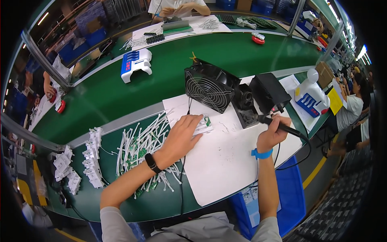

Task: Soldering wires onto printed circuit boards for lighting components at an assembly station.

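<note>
My left hand (183, 132) lies over a small white plastic part with a green circuit board (204, 124), thumb and fingers pressed about it on the white work sheet (219, 169). In my right hand (275, 133) is a soldering iron (291, 130), its black cord looping down at the right. The iron's front end points left, close to the iron stand (246, 116); whether it touches the stand I cannot tell. Left of my left hand is a loose heap of white cables with small green boards (139, 149).
A black fan (210, 89) and a black box (270, 93) stand behind the sheet. White plastic parts (92, 157) line the left. One white-blue housing (137, 64) sits on the green belt (169, 60), another (310, 97) at right. A blue bin (291, 189) stands below. Someone works opposite.
</note>
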{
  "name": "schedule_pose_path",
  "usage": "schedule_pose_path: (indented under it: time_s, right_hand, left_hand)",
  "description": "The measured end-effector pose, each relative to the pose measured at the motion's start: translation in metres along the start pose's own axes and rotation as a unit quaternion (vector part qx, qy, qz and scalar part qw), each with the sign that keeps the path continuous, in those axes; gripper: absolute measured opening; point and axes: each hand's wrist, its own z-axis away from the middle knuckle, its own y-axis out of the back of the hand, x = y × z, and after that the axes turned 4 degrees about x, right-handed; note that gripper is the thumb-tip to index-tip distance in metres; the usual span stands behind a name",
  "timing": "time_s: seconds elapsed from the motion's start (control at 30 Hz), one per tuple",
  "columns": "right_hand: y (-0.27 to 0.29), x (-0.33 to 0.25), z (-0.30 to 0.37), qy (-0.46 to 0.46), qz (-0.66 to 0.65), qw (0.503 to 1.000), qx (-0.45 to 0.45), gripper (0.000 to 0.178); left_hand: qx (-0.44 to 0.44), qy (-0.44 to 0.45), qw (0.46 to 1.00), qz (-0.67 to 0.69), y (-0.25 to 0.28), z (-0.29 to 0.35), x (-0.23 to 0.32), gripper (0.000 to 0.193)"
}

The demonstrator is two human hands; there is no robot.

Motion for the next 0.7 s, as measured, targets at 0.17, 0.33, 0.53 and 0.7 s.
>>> schedule_pose_path:
  time_s: [0.17, 0.33, 0.53, 0.7]
  right_hand:
    - [-0.006, -0.008, 0.027, -0.139, -0.018, 0.985, -0.098, 0.008]
    - [-0.023, -0.014, 0.035, -0.219, -0.003, 0.953, -0.208, 0.008]
    - [-0.025, -0.017, 0.036, -0.271, -0.014, 0.934, -0.231, 0.009]
    - [-0.027, -0.012, 0.040, -0.224, 0.002, 0.941, -0.254, 0.013]
  left_hand:
    - [-0.011, -0.021, 1.000, -0.020, 0.002, 0.002, -0.008, 0.051]
    - [-0.022, -0.043, 0.997, -0.062, 0.005, 0.003, -0.010, 0.051]
    - [-0.029, -0.054, 0.995, -0.084, 0.003, 0.002, -0.008, 0.051]
    - [-0.018, -0.058, 0.995, -0.079, -0.001, 0.003, -0.010, 0.051]
